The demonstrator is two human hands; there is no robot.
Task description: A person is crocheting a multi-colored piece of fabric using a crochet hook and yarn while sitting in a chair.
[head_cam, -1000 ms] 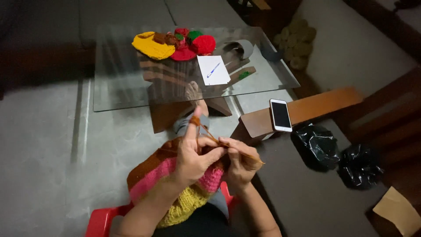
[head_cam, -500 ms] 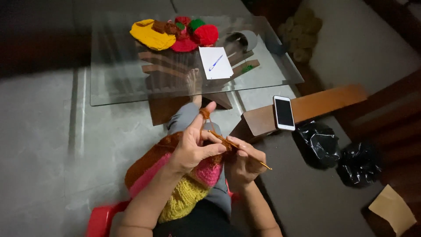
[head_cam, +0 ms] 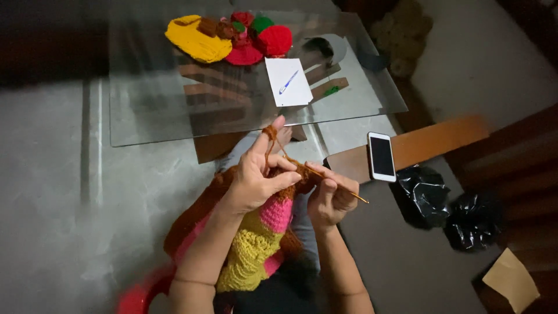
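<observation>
Both hands [head_cam: 290, 183] work nubby crochet [head_cam: 261, 232], thin hook [head_cam: 343, 189]

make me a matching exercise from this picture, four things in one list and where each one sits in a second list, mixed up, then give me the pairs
Things:
1. phone
2. white card
3. crochet hook
4. brown yarn

Places:
A. looped over the left hand's raised index finger
B. on the wooden board
C. in the right hand
D. on the glass table

Pairs: 1-B, 2-D, 3-C, 4-A
</observation>
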